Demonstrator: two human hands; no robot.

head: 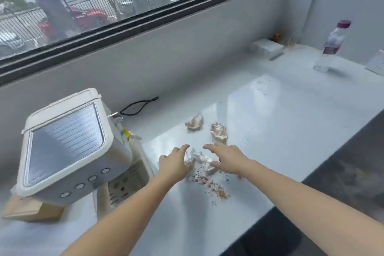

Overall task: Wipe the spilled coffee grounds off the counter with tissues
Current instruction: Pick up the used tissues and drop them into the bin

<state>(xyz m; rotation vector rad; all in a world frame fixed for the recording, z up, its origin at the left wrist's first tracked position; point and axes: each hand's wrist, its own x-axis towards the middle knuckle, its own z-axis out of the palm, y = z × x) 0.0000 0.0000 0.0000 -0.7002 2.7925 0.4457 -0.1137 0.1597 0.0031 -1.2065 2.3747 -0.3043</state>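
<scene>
Coffee grounds [212, 186] are lying scattered on the bench [280, 122]. Both hands, left hand [175, 165] and right hand [228, 159], are pressing a crumpled tissue [200, 160] between them, fingers spread and unclenched.

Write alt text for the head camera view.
Two bare hands, left hand and right hand, close on a crumpled tissue on a pale counter, just above a patch of spilled coffee grounds. Two stained tissue wads lie behind, a white coffee machine stands left, a water bottle far right.

White tissue [200, 160], brown grounds [214, 187], pale grey counter [280, 131], purple-capped bottle [332, 44].
</scene>
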